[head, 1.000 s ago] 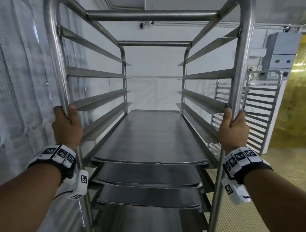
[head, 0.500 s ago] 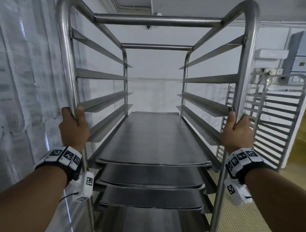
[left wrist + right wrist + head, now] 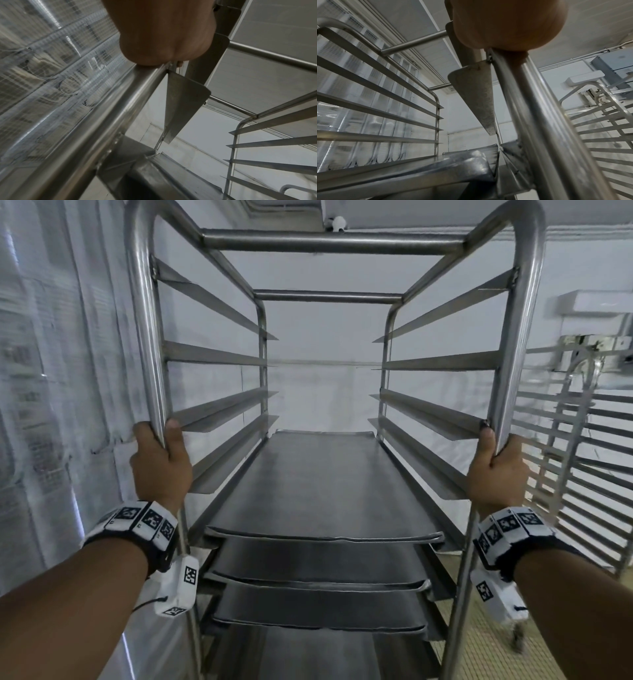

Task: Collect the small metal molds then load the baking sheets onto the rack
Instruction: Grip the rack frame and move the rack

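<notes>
Left hand (image 3: 161, 463) grips the rack's (image 3: 329, 242) left front post; right hand (image 3: 495, 470) grips the right post. Baking sheets (image 3: 318, 484) sit stacked on runners between both hands, below them.

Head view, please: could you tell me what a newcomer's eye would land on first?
The tall steel rack fills the frame, with the left hand and the right hand each gripping one of its front posts. Dark baking sheets sit stacked on its lower runners, while the upper runners are bare. A second rack stands at the right.
</notes>
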The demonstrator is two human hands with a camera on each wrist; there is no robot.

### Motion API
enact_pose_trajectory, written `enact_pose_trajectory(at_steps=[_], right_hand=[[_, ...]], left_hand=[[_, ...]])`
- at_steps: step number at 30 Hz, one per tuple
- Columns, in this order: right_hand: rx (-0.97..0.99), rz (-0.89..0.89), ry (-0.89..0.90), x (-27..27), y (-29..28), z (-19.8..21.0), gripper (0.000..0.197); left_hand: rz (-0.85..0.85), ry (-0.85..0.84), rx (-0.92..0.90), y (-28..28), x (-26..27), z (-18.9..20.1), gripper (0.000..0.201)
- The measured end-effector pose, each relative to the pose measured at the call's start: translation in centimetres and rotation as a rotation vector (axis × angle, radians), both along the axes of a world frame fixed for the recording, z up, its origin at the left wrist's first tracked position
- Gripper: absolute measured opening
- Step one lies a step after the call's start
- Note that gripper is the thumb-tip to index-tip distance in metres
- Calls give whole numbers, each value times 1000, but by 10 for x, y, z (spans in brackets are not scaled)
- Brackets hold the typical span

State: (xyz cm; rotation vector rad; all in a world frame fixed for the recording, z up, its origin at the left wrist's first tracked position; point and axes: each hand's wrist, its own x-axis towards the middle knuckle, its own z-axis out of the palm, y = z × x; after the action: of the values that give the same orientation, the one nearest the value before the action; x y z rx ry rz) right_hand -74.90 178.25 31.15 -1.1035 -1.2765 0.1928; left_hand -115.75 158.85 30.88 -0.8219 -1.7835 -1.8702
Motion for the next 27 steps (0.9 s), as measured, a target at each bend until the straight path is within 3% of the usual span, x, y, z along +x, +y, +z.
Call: enact_pose_trajectory(at_steps=[27], right_hand=[[15,-140,-6,-149,138,1,46]], left_hand=[[-164,-9,12,193,-175,3,48]])
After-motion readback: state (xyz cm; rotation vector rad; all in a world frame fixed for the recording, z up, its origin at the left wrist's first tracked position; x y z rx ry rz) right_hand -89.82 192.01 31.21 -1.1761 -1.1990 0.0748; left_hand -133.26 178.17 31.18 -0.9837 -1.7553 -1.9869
